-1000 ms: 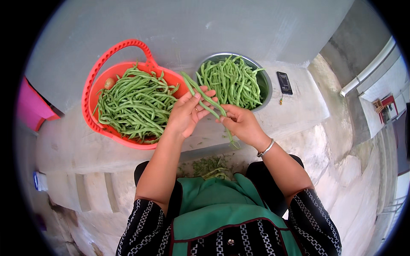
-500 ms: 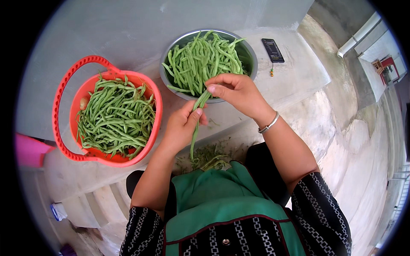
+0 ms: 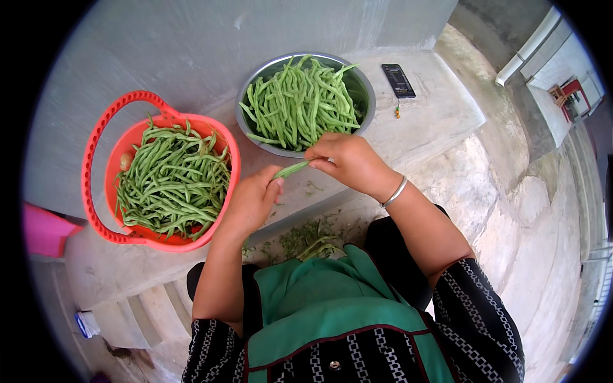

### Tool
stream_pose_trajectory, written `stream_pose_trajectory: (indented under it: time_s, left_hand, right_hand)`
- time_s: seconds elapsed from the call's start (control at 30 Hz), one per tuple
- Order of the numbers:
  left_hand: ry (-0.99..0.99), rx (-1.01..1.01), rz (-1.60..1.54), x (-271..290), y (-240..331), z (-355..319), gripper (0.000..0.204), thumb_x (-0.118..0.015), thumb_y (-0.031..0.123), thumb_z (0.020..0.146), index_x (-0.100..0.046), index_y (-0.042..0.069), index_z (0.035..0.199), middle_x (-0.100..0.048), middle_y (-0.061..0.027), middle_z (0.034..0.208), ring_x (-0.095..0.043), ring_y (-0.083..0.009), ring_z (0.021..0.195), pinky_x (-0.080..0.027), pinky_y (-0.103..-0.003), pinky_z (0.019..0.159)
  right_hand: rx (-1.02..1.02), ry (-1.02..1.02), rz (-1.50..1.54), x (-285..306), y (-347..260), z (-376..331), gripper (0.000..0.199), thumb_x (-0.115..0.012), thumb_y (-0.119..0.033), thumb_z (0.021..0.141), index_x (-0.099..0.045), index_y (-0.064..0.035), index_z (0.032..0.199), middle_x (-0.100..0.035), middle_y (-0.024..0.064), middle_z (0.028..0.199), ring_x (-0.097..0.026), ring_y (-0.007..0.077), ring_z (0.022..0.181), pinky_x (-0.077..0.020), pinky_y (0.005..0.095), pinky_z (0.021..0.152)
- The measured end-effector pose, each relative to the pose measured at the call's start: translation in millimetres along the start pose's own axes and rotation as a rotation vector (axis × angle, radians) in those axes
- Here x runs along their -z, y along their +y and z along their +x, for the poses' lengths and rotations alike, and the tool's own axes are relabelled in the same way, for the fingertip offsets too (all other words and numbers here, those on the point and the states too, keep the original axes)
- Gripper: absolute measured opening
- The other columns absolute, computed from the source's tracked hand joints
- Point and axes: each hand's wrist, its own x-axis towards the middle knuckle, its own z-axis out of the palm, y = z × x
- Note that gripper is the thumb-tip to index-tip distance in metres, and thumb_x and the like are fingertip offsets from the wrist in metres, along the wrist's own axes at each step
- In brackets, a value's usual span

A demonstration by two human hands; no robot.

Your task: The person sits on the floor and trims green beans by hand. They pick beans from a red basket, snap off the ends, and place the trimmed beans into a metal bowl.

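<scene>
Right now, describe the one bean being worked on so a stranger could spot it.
Start at the metal bowl of green beans on the concrete ledge. Just below its near rim, a single green bean spans between the left hand and right hand. Unlike all the others, it lies in neither the bowl nor the red basket.

A person in a green apron [image 3: 332, 306] over a black top with white chain-patterned sleeves [image 3: 479, 306] and a silver bangle [image 3: 394, 192] on the right wrist.
</scene>
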Motion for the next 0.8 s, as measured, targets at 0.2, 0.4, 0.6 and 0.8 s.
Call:
stream_pose_trajectory:
  time_s: [0.2, 0.4, 0.6, 0.8]
  left_hand:
    - [-0.137, 0.018, -0.045, -6.6, -13.0, 1.7, 0.017, -0.048, 0.013, 0.096, -0.056, -0.001, 0.099, -0.059, -0.0054, 0.071, -0.060, -0.0139, 0.068, -0.047, -0.029, 0.063]
    - [-0.140, 0.034, -0.526, -20.0, -12.8, 6.8, 0.020, -0.048, 0.016, 0.098, -0.058, -0.001, 0.101, -0.061, -0.0038, 0.080, -0.061, -0.0141, 0.077, -0.050, -0.028, 0.072]
    - [-0.171, 0.004, -0.610, -34.2, -6.5, 7.9, 0.019, -0.047, 0.014, 0.097, -0.058, -0.001, 0.102, -0.063, -0.0040, 0.080, -0.061, -0.0120, 0.076, -0.049, -0.028, 0.072]
    - [-0.055, 0.030, -0.666, -29.9, -8.0, 7.8, 0.018, -0.047, 0.014, 0.096, -0.058, -0.001, 0.100, -0.063, -0.0042, 0.078, -0.061, -0.0124, 0.075, -0.048, -0.028, 0.069]
  right_hand:
    - [0.025, 0.122, -0.230, -3.2, -7.9, 3.2, 0.010, -0.070, -0.012, 0.078, -0.066, -0.0061, 0.084, -0.061, 0.0086, 0.078, -0.060, 0.0271, 0.070, -0.0488, 0.0347, 0.062]
    - [-0.216, 0.212, 0.296, -6.4, -26.0, 5.2, 0.007, -0.065, -0.010, 0.086, -0.065, -0.0033, 0.088, -0.064, 0.0049, 0.078, -0.059, 0.0144, 0.067, -0.0481, 0.0271, 0.062]
    - [-0.494, 0.050, 0.969, -21.5, -25.2, 1.9, 0.014, -0.062, -0.010, 0.090, -0.062, 0.0013, 0.099, -0.063, 0.0003, 0.081, -0.057, 0.0064, 0.074, -0.0480, 0.0227, 0.065]
    - [-0.408, 0.137, 0.662, -23.3, -20.5, 4.4, 0.012, -0.058, -0.010, 0.092, -0.062, -0.0002, 0.099, -0.063, 0.0013, 0.084, -0.057, 0.0068, 0.079, -0.0478, 0.0230, 0.069]
